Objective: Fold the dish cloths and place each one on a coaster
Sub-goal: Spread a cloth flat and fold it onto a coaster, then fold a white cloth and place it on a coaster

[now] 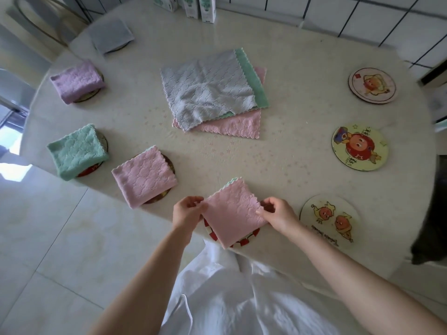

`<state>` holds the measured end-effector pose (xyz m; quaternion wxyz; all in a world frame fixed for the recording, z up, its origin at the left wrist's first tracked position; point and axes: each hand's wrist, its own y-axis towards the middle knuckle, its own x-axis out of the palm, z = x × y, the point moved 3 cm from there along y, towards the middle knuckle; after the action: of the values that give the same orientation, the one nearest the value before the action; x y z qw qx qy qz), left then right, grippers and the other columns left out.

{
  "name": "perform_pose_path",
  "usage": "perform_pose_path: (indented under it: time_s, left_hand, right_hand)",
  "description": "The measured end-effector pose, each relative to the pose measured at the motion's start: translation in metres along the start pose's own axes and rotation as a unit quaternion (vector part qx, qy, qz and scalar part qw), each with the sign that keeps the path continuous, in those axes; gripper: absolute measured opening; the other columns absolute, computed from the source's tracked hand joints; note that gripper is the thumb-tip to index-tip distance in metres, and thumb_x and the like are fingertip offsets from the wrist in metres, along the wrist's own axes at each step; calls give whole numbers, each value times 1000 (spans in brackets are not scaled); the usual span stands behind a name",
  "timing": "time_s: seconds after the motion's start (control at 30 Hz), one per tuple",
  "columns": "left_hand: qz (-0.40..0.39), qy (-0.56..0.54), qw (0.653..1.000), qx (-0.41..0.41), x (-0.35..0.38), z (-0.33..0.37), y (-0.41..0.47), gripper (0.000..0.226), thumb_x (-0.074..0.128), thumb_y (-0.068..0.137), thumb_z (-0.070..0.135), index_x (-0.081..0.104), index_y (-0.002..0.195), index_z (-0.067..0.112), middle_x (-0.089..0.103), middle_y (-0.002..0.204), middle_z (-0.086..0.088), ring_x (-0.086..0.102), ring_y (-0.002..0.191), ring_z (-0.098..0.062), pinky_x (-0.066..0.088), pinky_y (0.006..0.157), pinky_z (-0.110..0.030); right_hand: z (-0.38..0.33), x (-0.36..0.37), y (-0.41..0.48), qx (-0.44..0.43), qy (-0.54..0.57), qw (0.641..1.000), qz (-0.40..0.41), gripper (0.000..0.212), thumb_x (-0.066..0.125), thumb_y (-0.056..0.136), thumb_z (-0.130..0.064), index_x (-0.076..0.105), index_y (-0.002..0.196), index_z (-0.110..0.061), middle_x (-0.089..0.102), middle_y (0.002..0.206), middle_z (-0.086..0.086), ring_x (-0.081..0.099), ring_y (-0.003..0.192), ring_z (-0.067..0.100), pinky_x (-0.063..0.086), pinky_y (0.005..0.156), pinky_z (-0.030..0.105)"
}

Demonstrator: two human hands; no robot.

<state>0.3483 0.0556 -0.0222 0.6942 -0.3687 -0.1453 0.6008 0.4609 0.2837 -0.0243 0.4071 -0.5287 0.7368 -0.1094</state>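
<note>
A folded pink dish cloth [233, 211] lies over a red-and-white coaster [244, 241] at the table's near edge. My left hand [187, 212] pinches its left corner and my right hand [278, 213] pinches its right corner. Four folded cloths rest on coasters along the left: pink [144, 176], green [77, 152], lilac [77, 82] and grey [110, 35]. A stack of unfolded cloths sits mid-table, grey [208, 89] on top, green [252, 79] and pink [232, 125] beneath. Three bare cartoon coasters lie on the right: near [330, 220], middle [360, 147], far [372, 85].
The round pale table [302, 131] has cartons [206, 7] at its far edge by a tiled wall. A dark grey cat [430, 243] stands at the table's right edge. A chair [43, 18] is at the far left. White clothing hangs below my arms.
</note>
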Motion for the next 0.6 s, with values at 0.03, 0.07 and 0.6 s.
perform_pose_path:
  time_s: [0.03,0.07,0.6]
  left_hand:
    - [15,30,999,12,0,-3,0,13,70,77,4,69,87,11,65,83,-10,63,71,-21,59,75,-42]
    - [27,50,998,19,0,-4,-1,12,72,75,7,70,85,14,65,78,-7,62,66,-20,59,75,-45]
    - [76,297,942,137,0,14,8,16,69,77,12,68,94,12,60,96,-2,56,89,-20,46,75,-29]
  right_hand:
    - [-1,0,-2,-4,-14,1000,11,28,72,80,-24,64,103,-13,62,91,-4,58,87,14,40,74,22]
    - [-2,0,-4,-11,-30,999,20,27,71,81,-24,63,104,-13,61,91,-5,56,87,12,37,73,20]
    - [-2,-25,6,-74,-217,973,-8,17,57,86,-11,61,100,-18,62,87,-6,61,81,15,51,72,29]
